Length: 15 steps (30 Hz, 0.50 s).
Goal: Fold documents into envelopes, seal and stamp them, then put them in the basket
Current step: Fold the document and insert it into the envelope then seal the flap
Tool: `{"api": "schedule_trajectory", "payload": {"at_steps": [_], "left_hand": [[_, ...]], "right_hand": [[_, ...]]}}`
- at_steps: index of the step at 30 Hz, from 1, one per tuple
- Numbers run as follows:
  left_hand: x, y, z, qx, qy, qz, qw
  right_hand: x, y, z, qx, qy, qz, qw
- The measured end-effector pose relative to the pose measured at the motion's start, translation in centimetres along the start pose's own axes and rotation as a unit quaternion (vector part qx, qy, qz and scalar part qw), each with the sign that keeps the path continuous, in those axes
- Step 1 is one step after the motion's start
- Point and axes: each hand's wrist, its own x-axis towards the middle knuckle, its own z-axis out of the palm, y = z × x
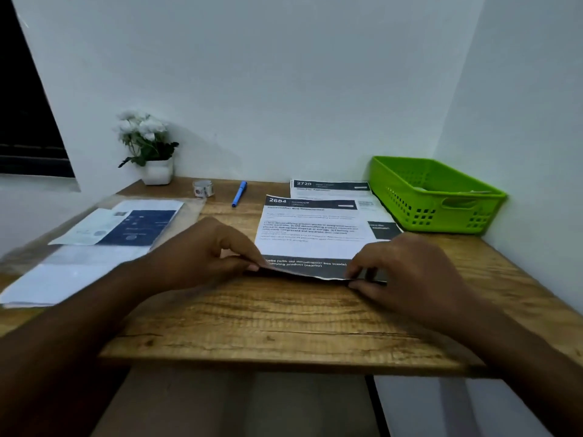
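Both hands pinch near edge of top document (310, 230), headed 2684: left hand (206, 252) at left corner, right hand (407, 269) at right corner, edge lifted slightly off wooden table (268, 323). Second sheet (329, 188) lies behind, partly covered. Green basket (437, 197) far right, against wall. Blue pen (239, 193), tape roll (203, 188), potted white flowers (148, 146) at back. Envelopes in plastic sleeve (94, 244) left. White walls, corner desk.
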Motion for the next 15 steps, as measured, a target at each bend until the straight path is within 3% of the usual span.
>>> {"api": "schedule_trajectory", "payload": {"at_steps": [12,15], "left_hand": [[-7.0,3.2,0.8,0.115,0.004,0.04,0.992],[-7.0,3.5,0.4,0.112,-0.008,0.011,0.994]], "right_hand": [[-2.6,-2.7,-2.1,0.072,-0.117,-0.027,0.99],[-2.0,-2.6,-2.7,0.08,-0.133,-0.028,0.987]]}}
